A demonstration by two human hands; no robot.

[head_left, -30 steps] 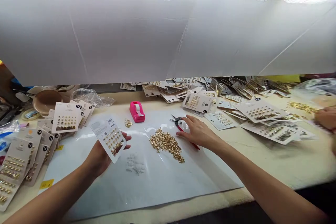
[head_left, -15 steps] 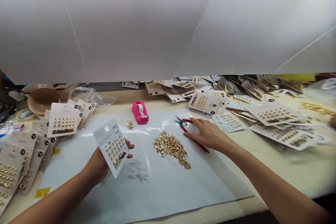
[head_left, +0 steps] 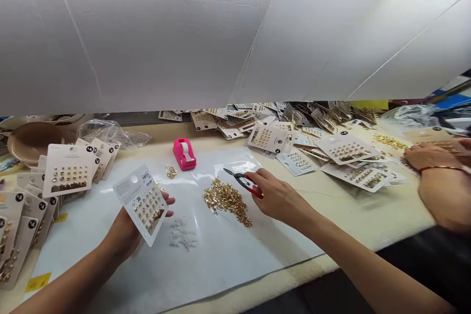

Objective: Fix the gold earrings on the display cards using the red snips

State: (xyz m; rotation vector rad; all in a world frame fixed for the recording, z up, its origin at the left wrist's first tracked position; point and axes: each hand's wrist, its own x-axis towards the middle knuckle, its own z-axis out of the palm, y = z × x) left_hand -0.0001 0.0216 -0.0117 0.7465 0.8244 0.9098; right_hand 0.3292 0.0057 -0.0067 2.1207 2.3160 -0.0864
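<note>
My left hand [head_left: 127,235] holds an earring card [head_left: 144,201] from behind, tilted, its printed side and rows of small gold pieces facing me. Most of the fingers on that hand are hidden by the card; a few tips show at its right edge. Red-handled pliers [head_left: 243,180] are in my right hand [head_left: 274,194], fingers closed round the handles and the dark jaws pointing up and left. Just below the jaws lies a pile of small gold pieces [head_left: 226,201]. Small clear bits [head_left: 183,234] are scattered to the right of the card.
A pink tape dispenser [head_left: 184,154] stands behind a few gold rings [head_left: 171,171]. Earring cards lean at the left [head_left: 69,171] and heap up at the back and right [head_left: 346,147]. A co-worker's hand [head_left: 427,157] is at the far right. A pale panel [head_left: 176,34] hangs over the table.
My right hand has closed round the pliers and lifted them from the sheet. The view has turned right, bringing the co-worker's hands into sight. My left hand still holds the card.
</note>
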